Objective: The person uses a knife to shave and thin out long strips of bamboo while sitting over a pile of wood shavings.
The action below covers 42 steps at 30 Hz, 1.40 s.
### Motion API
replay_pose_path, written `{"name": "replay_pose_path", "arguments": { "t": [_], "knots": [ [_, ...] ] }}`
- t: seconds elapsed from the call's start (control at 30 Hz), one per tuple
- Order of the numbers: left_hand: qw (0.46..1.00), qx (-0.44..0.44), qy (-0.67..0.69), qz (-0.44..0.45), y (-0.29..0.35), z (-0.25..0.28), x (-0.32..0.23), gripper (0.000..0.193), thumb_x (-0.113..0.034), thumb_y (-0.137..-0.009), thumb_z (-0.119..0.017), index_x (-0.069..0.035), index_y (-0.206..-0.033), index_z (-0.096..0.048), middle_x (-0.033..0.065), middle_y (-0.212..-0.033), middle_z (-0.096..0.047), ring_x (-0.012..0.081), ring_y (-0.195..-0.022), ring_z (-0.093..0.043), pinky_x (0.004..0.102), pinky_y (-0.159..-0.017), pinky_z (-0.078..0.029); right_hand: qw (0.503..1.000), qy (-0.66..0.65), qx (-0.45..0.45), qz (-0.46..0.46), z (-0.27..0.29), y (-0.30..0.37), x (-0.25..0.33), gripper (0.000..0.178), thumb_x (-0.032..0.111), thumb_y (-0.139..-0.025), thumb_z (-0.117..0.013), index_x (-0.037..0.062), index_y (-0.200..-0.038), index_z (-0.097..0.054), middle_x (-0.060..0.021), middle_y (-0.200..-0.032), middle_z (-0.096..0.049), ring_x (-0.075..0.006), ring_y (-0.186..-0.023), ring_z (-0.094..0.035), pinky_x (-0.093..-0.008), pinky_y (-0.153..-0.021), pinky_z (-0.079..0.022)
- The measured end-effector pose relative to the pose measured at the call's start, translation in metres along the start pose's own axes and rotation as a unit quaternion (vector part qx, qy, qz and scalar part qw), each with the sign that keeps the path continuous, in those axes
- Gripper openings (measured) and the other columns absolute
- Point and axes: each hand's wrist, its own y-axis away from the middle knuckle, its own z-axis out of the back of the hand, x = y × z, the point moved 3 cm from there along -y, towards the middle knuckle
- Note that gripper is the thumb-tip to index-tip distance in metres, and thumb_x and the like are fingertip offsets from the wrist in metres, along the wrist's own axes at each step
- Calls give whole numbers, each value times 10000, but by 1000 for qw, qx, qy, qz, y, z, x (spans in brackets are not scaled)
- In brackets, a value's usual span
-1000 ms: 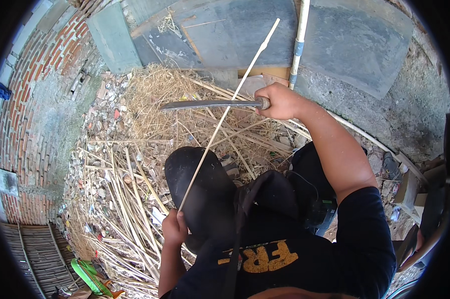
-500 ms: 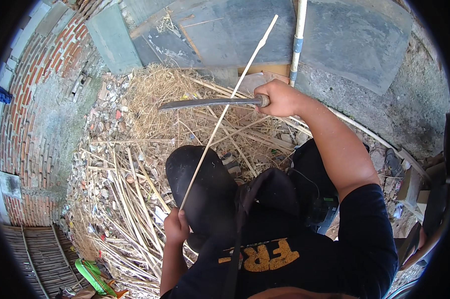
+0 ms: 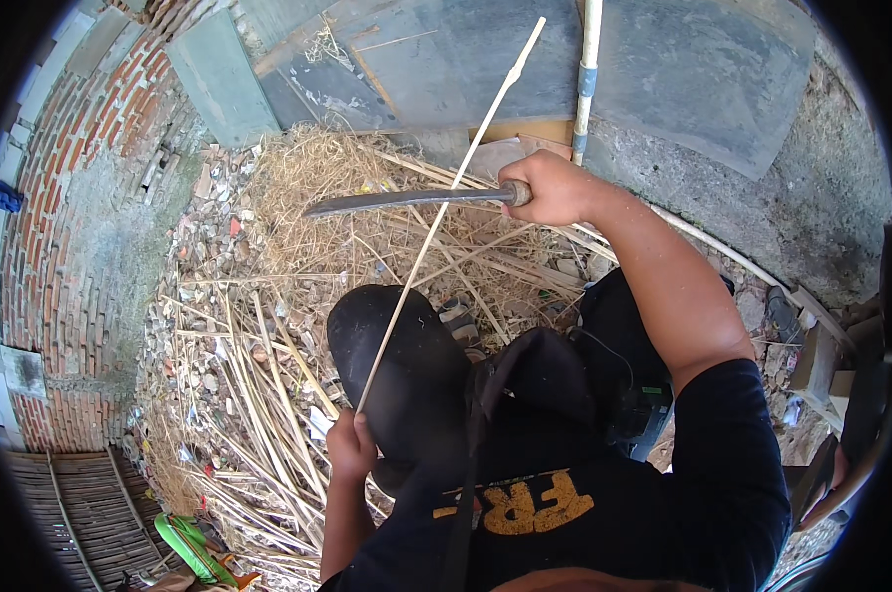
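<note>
My left hand [image 3: 351,444] is closed around the lower end of a long pale bamboo stick [image 3: 428,237]. The stick slants up and to the right past my left knee, and a knobbly joint shows near its far end. In my right hand [image 3: 550,189] is the handle of a machete [image 3: 397,200], its long dark blade pointing left. Blade and stick cross a little left of my right fist; whether they touch, I cannot tell.
Many cut bamboo strips [image 3: 268,395] lie on the rubble at my left. Beyond my knees is a heap of dry shavings [image 3: 318,187]. Grey panels [image 3: 466,69] and a white pipe [image 3: 586,89] stand at the far side. A brick wall [image 3: 71,247] rises at the left.
The machete and my right hand have shifted slightly left along the stick. The stick's far end has moved a little up and left. My left hand keeps its grip.
</note>
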Motion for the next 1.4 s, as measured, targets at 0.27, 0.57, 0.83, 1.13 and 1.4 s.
{"name": "replay_pose_path", "arguments": {
  "t": [0.27,0.57,0.83,1.13,1.4],
  "knots": [
    [1000,-22,-10,-6,2,-3,4,284,-230,-1008,-467,-8,-842,-529,223,-604,-555,461,-584,-588,473,-529,-439,1000,-16,5,1,1,0,1,207,243,-821,-737,63,-907,-683,-119,-631,-609,-254,-617,-609,-388,-643,-478],
    [1000,-25,3,-6,1,-2,0,289,-221,-1003,-467,-3,-832,-548,223,-599,-550,444,-572,-590,469,-531,-443,1000,-5,8,-1,3,1,4,233,269,-822,-738,63,-917,-682,-124,-636,-611,-280,-648,-622,-402,-691,-484],
    [1000,-19,3,4,1,-4,3,311,-235,-1010,-464,-1,-821,-542,223,-594,-548,447,-567,-587,472,-525,-436,1000,-3,8,-4,2,0,2,246,287,-819,-740,74,-932,-693,-121,-628,-605,-293,-675,-629,-403,-731,-482],
    [1000,-21,-16,5,0,-3,-1,315,-244,-1010,-464,-4,-820,-536,230,-602,-556,462,-580,-587,494,-537,-441,1000,6,9,-21,4,1,7,230,256,-795,-743,78,-933,-696,-131,-650,-622,-313,-699,-643,-416,-738,-489],
    [995,-32,-88,32,3,-3,-9,271,-222,-1005,-474,-10,-843,-524,253,-633,-583,489,-615,-596,541,-562,-450,993,116,-20,17,6,0,19,224,168,-734,-718,47,-921,-689,-185,-739,-661,-382,-777,-670,-464,-738,-519]
  ]
}}
